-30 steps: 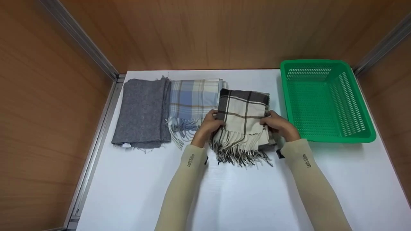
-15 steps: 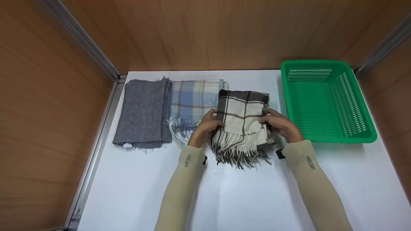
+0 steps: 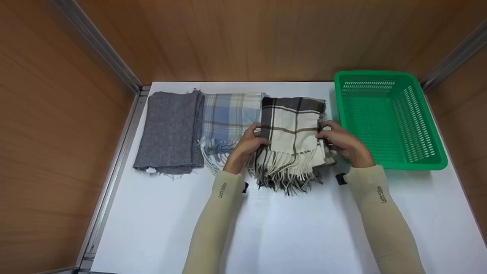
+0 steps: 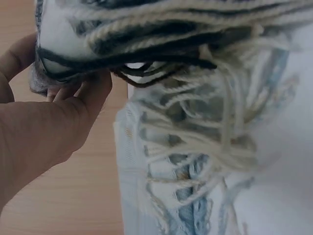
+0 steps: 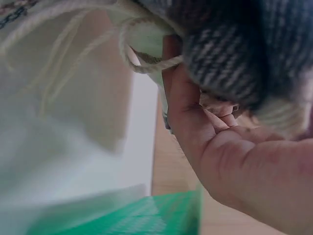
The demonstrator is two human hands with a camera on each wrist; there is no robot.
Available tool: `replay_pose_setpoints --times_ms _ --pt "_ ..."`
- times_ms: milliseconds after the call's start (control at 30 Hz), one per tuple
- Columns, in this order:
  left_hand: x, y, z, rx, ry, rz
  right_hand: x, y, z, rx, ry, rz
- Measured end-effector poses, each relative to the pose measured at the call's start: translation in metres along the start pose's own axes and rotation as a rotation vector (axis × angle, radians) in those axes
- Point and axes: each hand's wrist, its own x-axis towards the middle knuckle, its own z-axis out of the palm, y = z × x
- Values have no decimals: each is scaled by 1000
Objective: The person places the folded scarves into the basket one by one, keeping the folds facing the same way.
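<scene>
A folded black, grey and cream plaid scarf (image 3: pixel 291 125) with long fringe hangs between both hands in the head view. My left hand (image 3: pixel 248 146) grips its left edge, thumb on top and fingers underneath. On the opposite edge, my right hand (image 3: pixel 344 141) holds the folded layers the same way. In the left wrist view the scarf's fringe (image 4: pixel 146 29) passes above a blue and cream plaid scarf (image 3: pixel 230 118), which lies folded on the table. The right wrist view shows fingers (image 5: pixel 188 107) under the scarf's thick fold (image 5: pixel 225 58).
A folded grey scarf (image 3: pixel 171 131) with a small white tag lies left of the blue plaid one. At the right stands a green plastic basket (image 3: pixel 420 166) with perforated walls. Wood-grain panels (image 3: pixel 236 42) border the white table (image 3: pixel 289 236) at the back and sides.
Both hands, still gripping the black and cream plaid scarf, have shifted it slightly toward the back and to the right. The other scarves and the basket stay put.
</scene>
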Motion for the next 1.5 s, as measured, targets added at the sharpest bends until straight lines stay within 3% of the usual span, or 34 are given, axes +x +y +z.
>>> replay_pose_setpoints --times_ms 233,533,1100,1500 --pt "-1 5 10 -19 -1 54 -12 -9 -14 21 4 -18" --pt "-2 12 24 -77 -17 72 -23 -13 -29 52 -8 -43" --pt "-2 30 46 -59 -38 112 -42 -27 -55 14 15 -100" --pt "3 39 70 -122 -86 160 -54 -32 -77 -42 57 -116"
